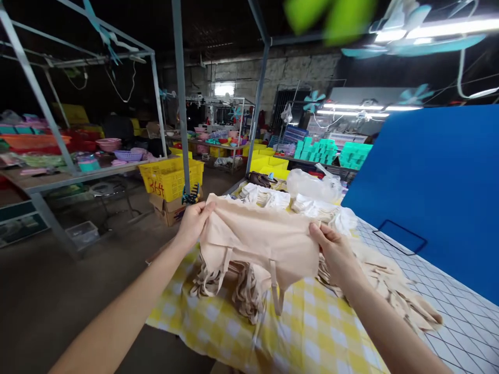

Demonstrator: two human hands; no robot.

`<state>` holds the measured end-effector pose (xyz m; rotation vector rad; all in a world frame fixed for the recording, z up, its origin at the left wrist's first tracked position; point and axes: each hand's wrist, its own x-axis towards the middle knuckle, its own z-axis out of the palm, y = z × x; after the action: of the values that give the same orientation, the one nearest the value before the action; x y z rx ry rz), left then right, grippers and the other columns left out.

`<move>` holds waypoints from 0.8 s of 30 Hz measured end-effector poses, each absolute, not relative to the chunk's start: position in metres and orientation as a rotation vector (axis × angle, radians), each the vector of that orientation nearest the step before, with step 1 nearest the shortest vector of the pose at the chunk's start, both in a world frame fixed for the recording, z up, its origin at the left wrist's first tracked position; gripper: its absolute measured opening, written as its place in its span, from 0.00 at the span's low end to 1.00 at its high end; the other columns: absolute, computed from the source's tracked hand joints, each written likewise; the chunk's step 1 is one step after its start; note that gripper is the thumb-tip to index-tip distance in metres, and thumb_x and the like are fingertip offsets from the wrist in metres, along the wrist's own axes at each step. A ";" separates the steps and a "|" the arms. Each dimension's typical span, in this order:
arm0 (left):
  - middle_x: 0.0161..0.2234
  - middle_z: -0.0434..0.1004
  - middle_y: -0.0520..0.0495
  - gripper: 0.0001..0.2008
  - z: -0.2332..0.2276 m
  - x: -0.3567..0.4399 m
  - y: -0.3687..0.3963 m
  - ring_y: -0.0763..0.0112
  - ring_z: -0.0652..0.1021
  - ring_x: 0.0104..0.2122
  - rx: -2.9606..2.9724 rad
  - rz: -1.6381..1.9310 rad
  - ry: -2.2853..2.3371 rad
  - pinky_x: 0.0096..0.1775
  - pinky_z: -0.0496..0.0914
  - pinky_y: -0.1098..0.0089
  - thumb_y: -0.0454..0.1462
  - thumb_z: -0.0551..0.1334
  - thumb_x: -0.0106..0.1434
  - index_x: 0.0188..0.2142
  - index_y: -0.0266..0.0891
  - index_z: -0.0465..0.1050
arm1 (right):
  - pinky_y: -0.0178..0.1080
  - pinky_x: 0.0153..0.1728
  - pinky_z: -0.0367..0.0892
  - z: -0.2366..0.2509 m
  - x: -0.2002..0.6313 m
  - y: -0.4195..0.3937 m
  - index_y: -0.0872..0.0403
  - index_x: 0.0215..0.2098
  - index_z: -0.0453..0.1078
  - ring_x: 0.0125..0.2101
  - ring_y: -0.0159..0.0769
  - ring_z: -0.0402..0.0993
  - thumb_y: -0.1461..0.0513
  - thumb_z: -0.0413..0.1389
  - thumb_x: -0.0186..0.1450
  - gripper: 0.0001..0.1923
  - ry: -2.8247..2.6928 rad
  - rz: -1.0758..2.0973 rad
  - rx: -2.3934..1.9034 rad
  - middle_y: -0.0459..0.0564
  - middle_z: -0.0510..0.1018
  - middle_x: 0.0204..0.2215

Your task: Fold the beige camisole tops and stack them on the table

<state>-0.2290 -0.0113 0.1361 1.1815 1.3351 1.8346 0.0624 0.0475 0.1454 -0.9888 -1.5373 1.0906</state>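
- Counter edge runs close below the arms, bare floor opening wide to the left.
- Left hand and right hand each pinch a top corner of the beige garment, stretched above the counter.
- Beyond: white folded pieces, yellow crates.

A beige garment is seen above a yellow-and-white checked cloth. A plain blue board is shown at three o'clock, yellow crates at ten o'clock, teal boxes at one o'clock.
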 end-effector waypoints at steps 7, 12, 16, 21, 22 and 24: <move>0.18 0.69 0.53 0.23 0.114 -0.258 -0.043 0.75 0.66 0.19 1.134 1.775 1.541 0.20 0.59 0.77 0.54 0.65 0.45 0.26 0.34 0.72 | 0.31 0.18 0.52 0.127 0.046 0.015 0.53 0.16 0.56 0.18 0.28 0.53 0.45 0.52 0.56 0.24 -1.760 0.769 -1.043 0.41 0.56 0.15; 0.21 0.72 0.51 0.24 0.118 -0.280 -0.023 0.71 0.70 0.20 1.078 1.652 1.496 0.22 0.64 0.74 0.54 0.64 0.46 0.32 0.35 0.73 | 0.32 0.20 0.51 0.125 0.034 0.032 0.53 0.18 0.56 0.19 0.28 0.53 0.46 0.50 0.58 0.22 -1.783 0.770 -1.053 0.42 0.56 0.17; 0.24 0.73 0.48 0.21 0.095 -0.282 0.030 0.68 0.73 0.24 1.392 1.181 1.964 0.25 0.63 0.73 0.49 0.52 0.60 0.32 0.33 0.72 | 0.32 0.20 0.51 0.092 0.024 0.079 0.53 0.21 0.58 0.20 0.29 0.55 0.52 0.45 0.61 0.17 -1.864 0.723 -1.310 0.42 0.59 0.17; 0.23 0.73 0.43 0.13 0.042 -0.266 0.075 0.62 0.74 0.30 1.544 0.666 2.323 0.27 0.59 0.71 0.37 0.57 0.58 0.21 0.32 0.71 | 0.32 0.21 0.51 0.025 0.014 0.117 0.53 0.15 0.55 0.19 0.30 0.59 0.61 0.49 0.58 0.15 -1.927 0.591 -1.655 0.43 0.61 0.13; 0.25 0.74 0.42 0.12 0.034 -0.263 0.079 0.61 0.75 0.31 1.545 0.632 2.355 0.28 0.59 0.71 0.37 0.57 0.58 0.21 0.33 0.71 | 0.32 0.22 0.51 0.016 0.013 0.119 0.53 0.15 0.55 0.19 0.30 0.60 0.61 0.49 0.58 0.15 -1.932 0.580 -1.686 0.43 0.63 0.14; 0.28 0.76 0.40 0.12 0.025 -0.260 0.082 0.60 0.75 0.34 1.547 0.570 2.417 0.29 0.60 0.70 0.39 0.56 0.59 0.24 0.34 0.72 | 0.32 0.23 0.52 0.006 0.013 0.121 0.53 0.17 0.58 0.21 0.31 0.63 0.60 0.49 0.59 0.14 -1.942 0.544 -1.737 0.45 0.67 0.16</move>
<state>-0.2604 0.0817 0.0246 1.5468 2.4175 0.5698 0.0125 0.1210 0.0059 -1.7365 -1.9423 0.5445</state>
